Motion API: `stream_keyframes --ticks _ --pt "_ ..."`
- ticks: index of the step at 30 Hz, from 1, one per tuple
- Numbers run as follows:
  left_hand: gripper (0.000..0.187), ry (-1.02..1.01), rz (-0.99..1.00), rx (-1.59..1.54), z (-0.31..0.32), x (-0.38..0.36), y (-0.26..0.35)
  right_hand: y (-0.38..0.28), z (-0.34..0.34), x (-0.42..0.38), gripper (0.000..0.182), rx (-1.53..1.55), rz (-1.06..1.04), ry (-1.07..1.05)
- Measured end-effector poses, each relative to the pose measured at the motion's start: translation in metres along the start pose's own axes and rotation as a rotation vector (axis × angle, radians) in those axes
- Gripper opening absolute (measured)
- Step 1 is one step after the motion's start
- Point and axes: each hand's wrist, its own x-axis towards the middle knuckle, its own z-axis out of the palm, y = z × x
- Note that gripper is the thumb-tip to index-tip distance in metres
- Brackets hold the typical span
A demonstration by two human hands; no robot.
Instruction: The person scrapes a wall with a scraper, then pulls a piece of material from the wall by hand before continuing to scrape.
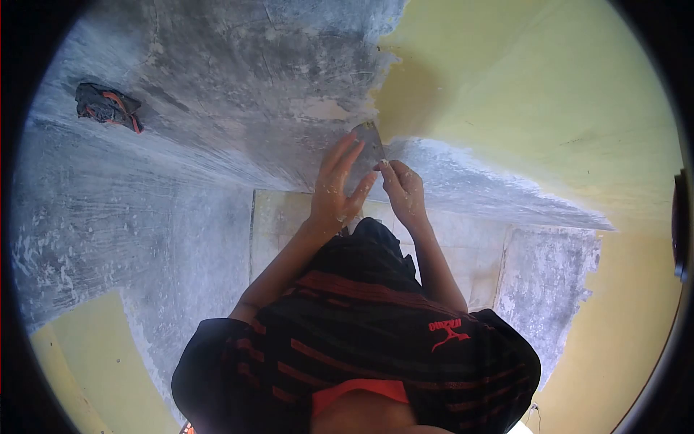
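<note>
A thin, flat grey scraper blade (pixel 370 142) is against the wall at the ragged border between bare grey plaster (pixel 238 79) and yellow paint (pixel 520 87). My right hand (pixel 406 194) is closed, pinching the blade's lower right edge between thumb and fingers. Just left of it, my left hand (pixel 337 189) has its fingers stretched out and spread, with the fingertips beside or lightly on the blade; contact is hard to make out. Pale flecks dot both hands. Whether the blade has a handle is hidden.
A crumpled dark cloth item with orange trim (pixel 108 106) is at the upper left against the grey surface. More yellow paint (pixel 101 362) shows at lower left. A dark object (pixel 679 226) stands at the far right edge. A thin cable (pixel 534 415) shows at lower right.
</note>
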Motion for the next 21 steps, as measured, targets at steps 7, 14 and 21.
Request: stream_keyframes --ticks 7,14,21 --pt "0.076 -0.137 -0.039 -0.108 0.008 0.022 0.031 -0.052 -0.026 -0.017 0.029 -0.263 -0.188 0.058" --pt "0.084 -0.147 0.17 -0.071 0.021 0.048 0.053 -0.095 -0.068 -0.025 0.029 -0.253 -0.173 0.093" --pt "0.089 -0.178 0.261 -0.071 0.035 0.071 0.077 -0.123 -0.106 -0.032 0.026 -0.316 -0.181 0.145"
